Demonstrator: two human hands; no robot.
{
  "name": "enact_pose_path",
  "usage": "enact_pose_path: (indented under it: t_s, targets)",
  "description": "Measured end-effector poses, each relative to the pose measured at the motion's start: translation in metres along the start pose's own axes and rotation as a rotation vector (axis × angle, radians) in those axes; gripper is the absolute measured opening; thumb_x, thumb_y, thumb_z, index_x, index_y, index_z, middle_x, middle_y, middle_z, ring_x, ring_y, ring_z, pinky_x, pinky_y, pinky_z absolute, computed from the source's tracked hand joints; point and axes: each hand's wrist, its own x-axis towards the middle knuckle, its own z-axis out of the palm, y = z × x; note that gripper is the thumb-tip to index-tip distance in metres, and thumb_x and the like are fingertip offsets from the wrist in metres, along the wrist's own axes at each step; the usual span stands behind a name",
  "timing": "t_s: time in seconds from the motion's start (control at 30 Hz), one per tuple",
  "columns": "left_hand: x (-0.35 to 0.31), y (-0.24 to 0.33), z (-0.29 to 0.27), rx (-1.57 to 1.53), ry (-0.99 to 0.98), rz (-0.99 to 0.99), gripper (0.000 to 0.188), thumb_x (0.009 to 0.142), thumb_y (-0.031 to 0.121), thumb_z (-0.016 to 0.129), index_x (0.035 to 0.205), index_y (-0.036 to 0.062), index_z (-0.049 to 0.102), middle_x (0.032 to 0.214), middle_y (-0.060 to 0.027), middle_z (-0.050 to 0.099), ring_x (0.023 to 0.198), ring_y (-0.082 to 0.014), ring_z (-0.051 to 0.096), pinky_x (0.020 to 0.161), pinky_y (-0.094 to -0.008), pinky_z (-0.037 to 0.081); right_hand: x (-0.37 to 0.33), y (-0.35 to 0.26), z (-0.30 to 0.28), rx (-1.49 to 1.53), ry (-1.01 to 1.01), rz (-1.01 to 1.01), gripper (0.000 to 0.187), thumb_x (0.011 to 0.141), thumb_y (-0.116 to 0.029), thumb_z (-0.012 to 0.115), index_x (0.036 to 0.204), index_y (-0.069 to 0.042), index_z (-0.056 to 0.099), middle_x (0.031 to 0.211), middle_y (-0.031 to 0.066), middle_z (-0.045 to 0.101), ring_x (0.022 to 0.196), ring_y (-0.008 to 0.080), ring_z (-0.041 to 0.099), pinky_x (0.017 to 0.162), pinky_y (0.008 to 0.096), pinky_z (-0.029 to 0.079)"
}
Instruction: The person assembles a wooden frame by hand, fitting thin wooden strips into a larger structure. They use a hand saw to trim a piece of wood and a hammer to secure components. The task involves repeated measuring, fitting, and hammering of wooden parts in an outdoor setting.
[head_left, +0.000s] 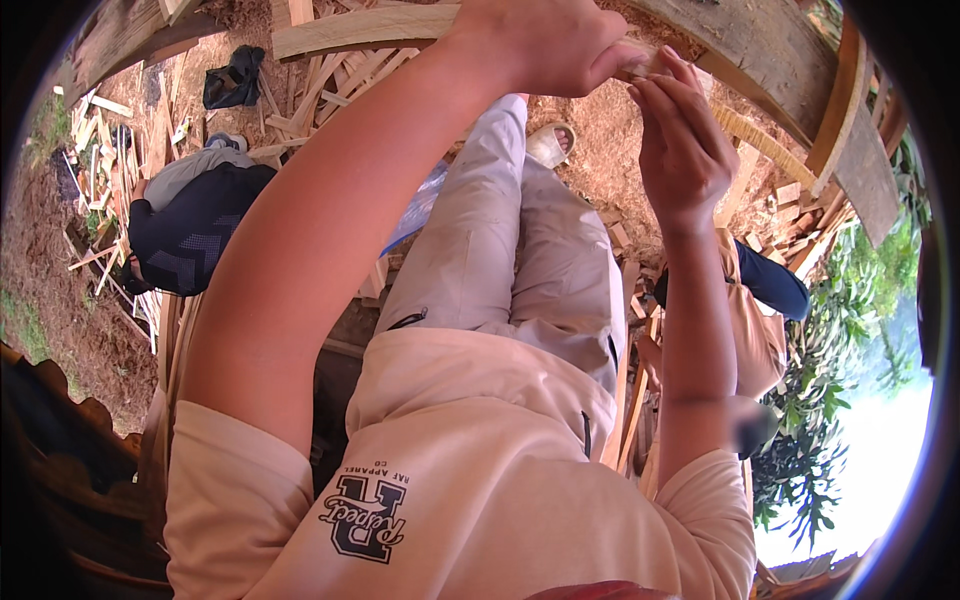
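At the top of the head view, both hands are raised close together in front of me. My left hand is closed in a fist, thumb toward the right hand. My right hand has its fingers bent and drawn together, tips close to the left thumb. Between them shows a small pale, partly see-through thing; its kind is not clear, and the fingers cover most of it. A curved wooden board passes behind my left wrist.
Thick planks stand at the upper right. Wood offcuts litter the sawdust-covered ground. A black bag lies at upper left. One person in dark clothing is bent over at left; another person is close by my right arm.
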Motion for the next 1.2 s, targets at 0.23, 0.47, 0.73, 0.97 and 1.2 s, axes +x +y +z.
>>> enact_pose_path:
  t_s: [0.23,0.47,0.73,0.97,1.2]
  targets:
    - [0.001,-0.001,0.002,-0.064,0.010,-0.017,0.041,0.101,0.040,0.050,0.086,0.0091,0.072,0.080,-0.0174,0.074,0.073,-0.0359,0.074,0.068,-0.0492,0.060,-0.019,-0.005,-0.009,0.062,0.013,0.122,0.014,0.082,0.003,0.079,0.094,-0.005,0.078,0.100,0.0091,0.071,0.116,0.0354,0.070,0.104,0.0519,0.055]
    - [0.004,0.001,-0.003,-0.048,-0.043,-0.027,0.041,0.102,0.040,0.049,0.088,0.0094,0.072,0.081,-0.0166,0.075,0.076,-0.0359,0.074,0.070,-0.0501,0.059,-0.012,-0.008,0.010,-0.011,0.158,0.157,0.012,0.084,0.000,0.080,0.095,-0.004,0.078,0.098,0.0091,0.071,0.115,0.0330,0.071,0.103,0.0511,0.054]
    - [0.002,0.001,-0.006,-0.065,-0.069,-0.044,0.042,0.102,0.041,0.050,0.087,0.0104,0.073,0.080,-0.0173,0.074,0.076,-0.0360,0.074,0.070,-0.0500,0.059,-0.008,-0.011,0.012,-0.054,0.172,0.156,0.010,0.085,-0.001,0.081,0.094,-0.002,0.078,0.093,0.0085,0.072,0.109,0.0305,0.074,0.100,0.0482,0.056]
    - [0.002,-0.003,0.000,-0.059,-0.027,-0.005,0.041,0.102,0.042,0.049,0.091,0.0096,0.073,0.080,-0.0188,0.074,0.076,-0.0376,0.074,0.070,-0.0510,0.059,-0.008,-0.009,0.014,-0.071,0.179,0.161,0.006,0.085,-0.003,0.081,0.091,-0.002,0.078,0.092,0.0077,0.074,0.107,0.0291,0.075,0.100,0.0474,0.056]
    - [0.001,-0.003,0.000,-0.036,-0.020,-0.002,0.042,0.102,0.042,0.048,0.093,0.0089,0.072,0.081,-0.0198,0.074,0.077,-0.0376,0.075,0.071,-0.0507,0.059,-0.007,-0.010,0.014,-0.085,0.158,0.143,0.008,0.085,-0.002,0.081,0.093,-0.003,0.078,0.094,0.0082,0.074,0.110,0.0310,0.074,0.102,0.0484,0.055]
